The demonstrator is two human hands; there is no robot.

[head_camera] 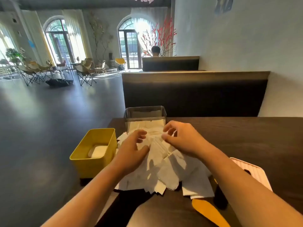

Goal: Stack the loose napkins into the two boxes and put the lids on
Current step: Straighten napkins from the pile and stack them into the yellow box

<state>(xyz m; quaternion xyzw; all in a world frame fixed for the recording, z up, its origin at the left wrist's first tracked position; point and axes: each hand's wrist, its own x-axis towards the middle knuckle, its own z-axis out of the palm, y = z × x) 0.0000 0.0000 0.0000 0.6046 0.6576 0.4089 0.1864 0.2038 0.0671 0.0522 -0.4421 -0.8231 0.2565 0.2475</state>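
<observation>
Early yet: my left hand (132,149) lies loosely spread on the loose napkins (165,171) heaped before me; my right hand (180,140) curls over them, pinch uncertain; clear box (145,110) part-filled, yellow box (91,166) nearly empty, neither lidded.

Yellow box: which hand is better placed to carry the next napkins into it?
Left, I would judge. The left hand lies on the napkin pile on the side next to the yellow box. The right hand is on the pile's far side and would have to reach across it.

Napkins (164,167) lie before one box (145,112); another box (96,151) left.
</observation>
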